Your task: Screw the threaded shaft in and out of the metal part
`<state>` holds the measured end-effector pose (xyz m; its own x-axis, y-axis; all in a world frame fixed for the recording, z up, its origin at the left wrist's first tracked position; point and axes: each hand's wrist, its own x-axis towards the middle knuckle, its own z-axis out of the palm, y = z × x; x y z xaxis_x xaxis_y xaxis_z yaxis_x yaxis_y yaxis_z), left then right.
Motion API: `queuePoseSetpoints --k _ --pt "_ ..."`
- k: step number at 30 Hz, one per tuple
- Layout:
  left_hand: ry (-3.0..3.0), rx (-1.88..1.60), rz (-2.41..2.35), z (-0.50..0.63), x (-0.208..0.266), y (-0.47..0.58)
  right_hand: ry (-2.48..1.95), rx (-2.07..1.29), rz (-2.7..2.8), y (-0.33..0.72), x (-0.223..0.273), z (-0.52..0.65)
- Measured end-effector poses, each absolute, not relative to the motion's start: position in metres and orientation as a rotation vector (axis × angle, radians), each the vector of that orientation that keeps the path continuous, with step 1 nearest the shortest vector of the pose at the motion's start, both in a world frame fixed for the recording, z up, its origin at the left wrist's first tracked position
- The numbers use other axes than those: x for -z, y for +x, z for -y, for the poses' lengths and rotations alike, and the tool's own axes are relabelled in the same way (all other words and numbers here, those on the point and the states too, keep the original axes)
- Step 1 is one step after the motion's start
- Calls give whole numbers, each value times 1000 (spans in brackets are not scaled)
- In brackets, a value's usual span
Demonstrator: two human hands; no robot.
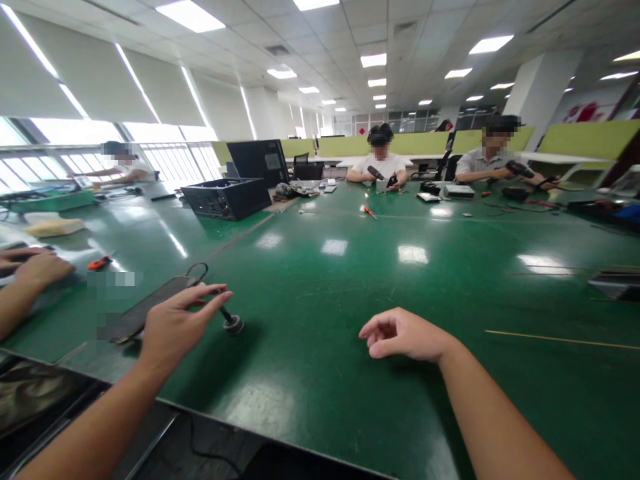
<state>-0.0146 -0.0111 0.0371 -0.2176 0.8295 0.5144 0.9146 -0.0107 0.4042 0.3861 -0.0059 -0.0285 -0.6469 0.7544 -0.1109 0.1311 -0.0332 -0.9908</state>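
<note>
My left hand [175, 323] is over the left part of the green table, thumb and fingertips pinched at the top of a short dark rod [227, 315]. A round, greyish, wheel-like end forms the rod's bottom, at or just above the tabletop; I cannot tell which. Behind that hand lies a flat, dark, elongated panel [150, 308] with a looped black cable at its far end. My right hand [405, 335] hovers low over the table, its fingers loosely curled and a little apart from the thumb. Nothing shows in its grasp.
The green table [320, 280] spreads forward. An open black computer case [225, 199] stands at the back left. Orange-handled screwdrivers [370, 213] lie farther off. A thin yellowish rod [560, 340] lies right. Another person's hands [37, 267] are at the left edge; several people sit around the table.
</note>
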Motion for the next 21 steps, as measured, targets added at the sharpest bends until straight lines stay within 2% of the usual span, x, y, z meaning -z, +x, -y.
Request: queuePoseSetpoints --k 4,8,17,21 --pt "-1926 937 2275 10 -29 -31 -956 -1721 1771 385 27 7" --pt "-1902 1026 2215 12 -28 -24 -960 -1715 1759 385 29 7" --pt "-1927 870 2294 15 -29 -27 -971 -1709 1758 385 32 7" --pt "-2202 711 2357 11 -16 -37 -975 -1710 1757 384 33 6"
